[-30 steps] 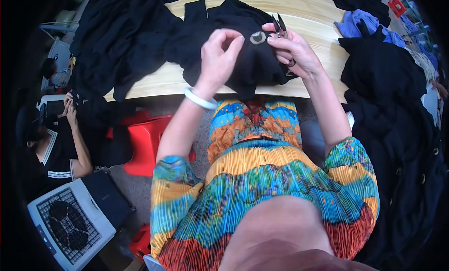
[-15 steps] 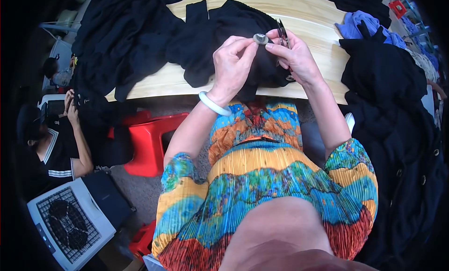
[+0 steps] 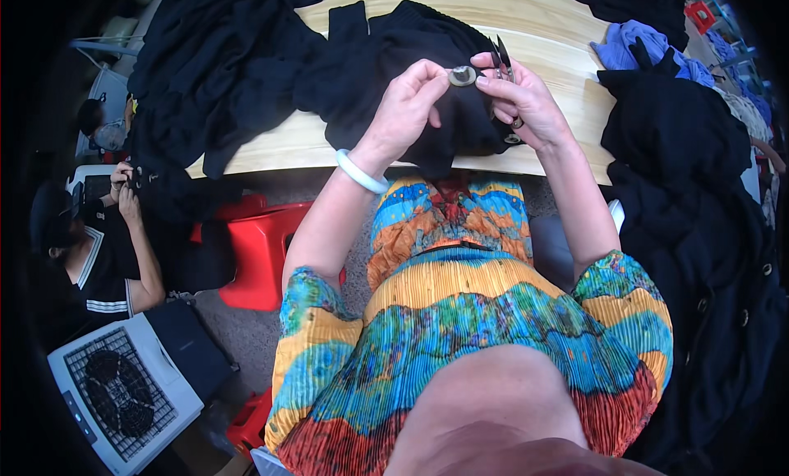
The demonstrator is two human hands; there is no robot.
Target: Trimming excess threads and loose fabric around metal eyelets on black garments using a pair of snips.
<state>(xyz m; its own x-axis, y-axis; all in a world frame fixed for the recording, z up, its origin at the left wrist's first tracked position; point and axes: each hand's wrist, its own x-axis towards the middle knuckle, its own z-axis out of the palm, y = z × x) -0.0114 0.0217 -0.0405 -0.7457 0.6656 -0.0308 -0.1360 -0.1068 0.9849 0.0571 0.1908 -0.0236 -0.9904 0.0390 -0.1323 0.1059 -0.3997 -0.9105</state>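
Both hands pinch a round button (image 3: 462, 75) on the black garment (image 3: 411, 57), left hand (image 3: 408, 106) steadying, right hand (image 3: 523, 102) also gripping small scissors (image 3: 501, 53), thread trimming seemingly underway

To my left a red plastic stool (image 3: 259, 250) is standing on the floor beside a seated person (image 3: 86, 262). A white box fan (image 3: 119, 394) is lying below them. Blue cloth (image 3: 637, 49) is resting at the wooden table's (image 3: 559, 45) right end.
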